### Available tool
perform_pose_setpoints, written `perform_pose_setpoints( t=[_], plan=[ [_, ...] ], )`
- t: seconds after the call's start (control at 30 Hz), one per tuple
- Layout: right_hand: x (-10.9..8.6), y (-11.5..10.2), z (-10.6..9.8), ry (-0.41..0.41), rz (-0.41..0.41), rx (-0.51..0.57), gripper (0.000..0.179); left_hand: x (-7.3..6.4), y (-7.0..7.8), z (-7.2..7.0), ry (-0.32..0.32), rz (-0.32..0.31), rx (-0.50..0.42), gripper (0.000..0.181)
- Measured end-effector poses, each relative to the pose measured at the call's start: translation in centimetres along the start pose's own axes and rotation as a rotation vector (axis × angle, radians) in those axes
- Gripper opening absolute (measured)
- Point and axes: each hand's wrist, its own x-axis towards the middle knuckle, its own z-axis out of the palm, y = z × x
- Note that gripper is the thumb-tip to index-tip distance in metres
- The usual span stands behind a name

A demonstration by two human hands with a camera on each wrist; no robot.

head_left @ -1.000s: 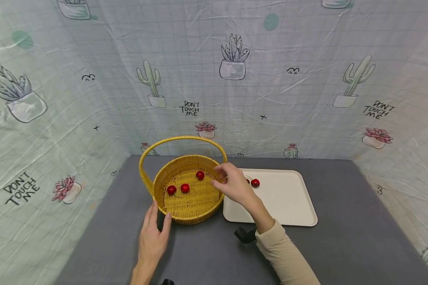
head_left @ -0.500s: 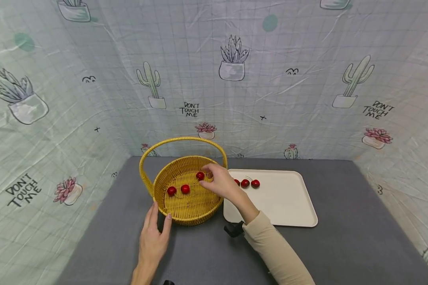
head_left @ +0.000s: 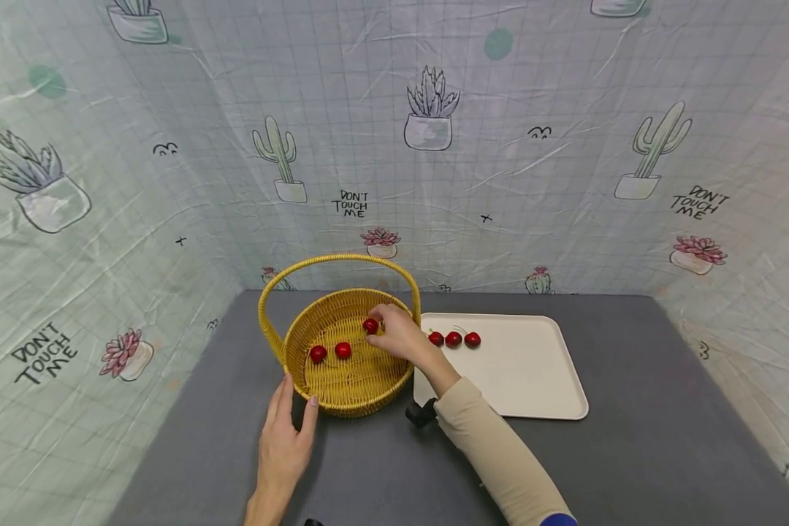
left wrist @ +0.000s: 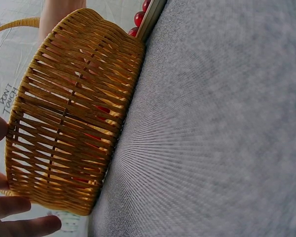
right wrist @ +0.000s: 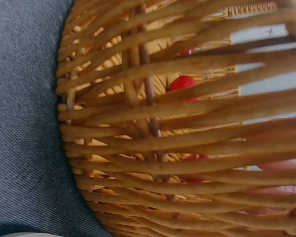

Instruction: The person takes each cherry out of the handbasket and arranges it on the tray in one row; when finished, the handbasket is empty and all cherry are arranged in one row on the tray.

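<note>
A yellow woven basket (head_left: pixel 348 400) with a tall hoop handle holds three red cherries. Two of them, the left cherry (head_left: pixel 318 354) and the middle cherry (head_left: pixel 343 351), lie apart from my hands. My right hand (head_left: pixel 397 336) reaches in over the basket's right rim, thumb and fingers pinching the third cherry (head_left: pixel 370 326) near the back. At the front left, my left hand (head_left: pixel 283 442) rests its outstretched fingers against the basket's side. In the left wrist view, those fingertips (left wrist: pixel 37 226) spread along the rim. Through the weave, the right wrist view shows a red cherry (right wrist: pixel 182 84).
Right of the basket lies a cream tray (head_left: pixel 526 372) with three cherries (head_left: pixel 454 339) in a row near its back left. Everything stands on a grey table (head_left: pixel 368 467). A patterned cloth (head_left: pixel 486 168) hangs behind and along both sides.
My right hand has moved left from over the basket's right rim to the back cherry, closing its fingers round it. The tray's left cherries have come into view. My left hand stays put.
</note>
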Motion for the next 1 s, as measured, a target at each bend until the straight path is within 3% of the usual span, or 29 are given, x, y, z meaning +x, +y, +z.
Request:
perform_pose_setpoints(
  t=[0.53,1.0],
  plan=[
    [2.7,0.8,1.0,-0.066,0.090,-0.008,0.047,0.0,0.2,0.0,0.013,0.007,0.000,0.071],
    [3.6,1.2,2.9,-0.110,0.110,-0.111,0.046,-0.1,0.1,-0.1,0.008,0.007,0.003,0.071]
  ],
)
